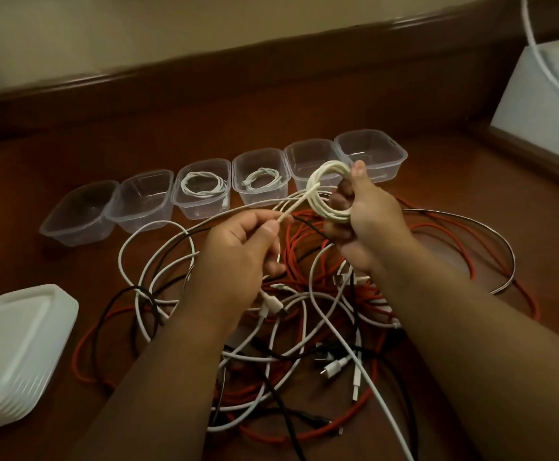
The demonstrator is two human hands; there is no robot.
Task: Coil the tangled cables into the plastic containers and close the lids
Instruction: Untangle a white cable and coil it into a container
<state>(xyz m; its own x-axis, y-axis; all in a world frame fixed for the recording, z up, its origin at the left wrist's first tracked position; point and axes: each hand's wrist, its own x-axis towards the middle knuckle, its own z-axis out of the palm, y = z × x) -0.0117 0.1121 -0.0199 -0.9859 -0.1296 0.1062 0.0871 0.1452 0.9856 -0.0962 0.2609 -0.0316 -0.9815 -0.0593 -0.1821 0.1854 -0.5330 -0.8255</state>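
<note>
Coiling step: right hand (367, 211) grips the cream cable coil (326, 194) just above the tangle (304, 311), left hand (238, 257) pinches its loose tail; next, wind it on, then an empty container (311, 164)

The coil of cable (326, 194) is showing cream-white — a shade yellower than the rest. The tangled heap (304, 311) is mixing white, black and orange-red cables, the orange-red ones (308, 247) glowing brightest. The six plastic containers (205, 184) are reading as clear and colourless; the coils (201, 186) lying in two of them are looking white. The stack of lids (15, 357) is appearing milky white. The tabletop (171, 134) is showing reddish brown — plain, without pattern. The box (544, 94) at the far right is looking white.
</note>
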